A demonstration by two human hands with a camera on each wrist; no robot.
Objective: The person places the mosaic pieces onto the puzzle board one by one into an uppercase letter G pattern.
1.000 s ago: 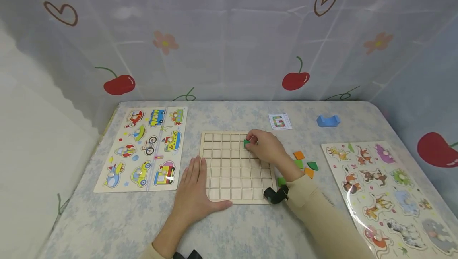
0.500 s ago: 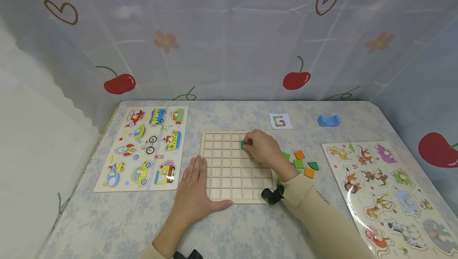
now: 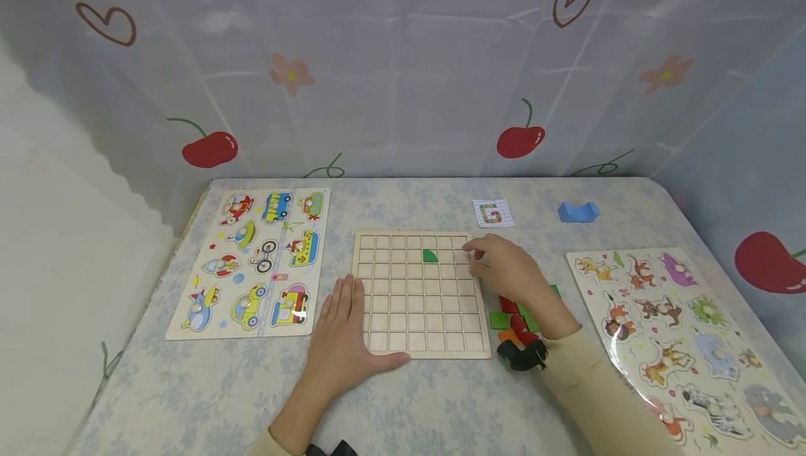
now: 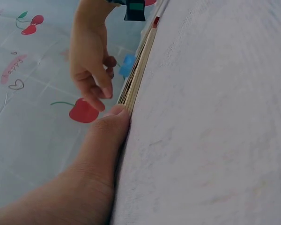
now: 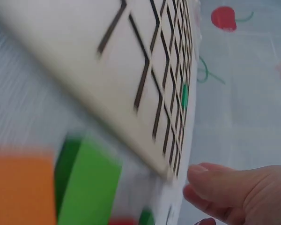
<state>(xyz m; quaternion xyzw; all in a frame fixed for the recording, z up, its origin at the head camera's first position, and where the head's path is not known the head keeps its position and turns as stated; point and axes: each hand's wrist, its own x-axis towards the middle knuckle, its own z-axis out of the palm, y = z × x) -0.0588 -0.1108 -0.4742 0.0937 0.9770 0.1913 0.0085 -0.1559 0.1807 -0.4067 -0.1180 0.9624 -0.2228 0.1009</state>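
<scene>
The right hand is empty, half-curled; loose pieces lie nearer the table's near edge. Left hand: straight-fingered, empty.

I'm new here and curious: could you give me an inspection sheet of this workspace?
Surface: pale, blue-patterned tabletop.
Job's things: grid board holding one green piece; loose coloured pieces to its right; pattern card beyond.
Clutter: vehicle puzzle at left; animal puzzle at right; blue block beyond.
Hands: left hand at the board's near left corner; right hand near its far right corner, nothing visibly held.
Cables: nothing seen.
Surroundings: cherry-print backdrop behind the tabletop.
</scene>
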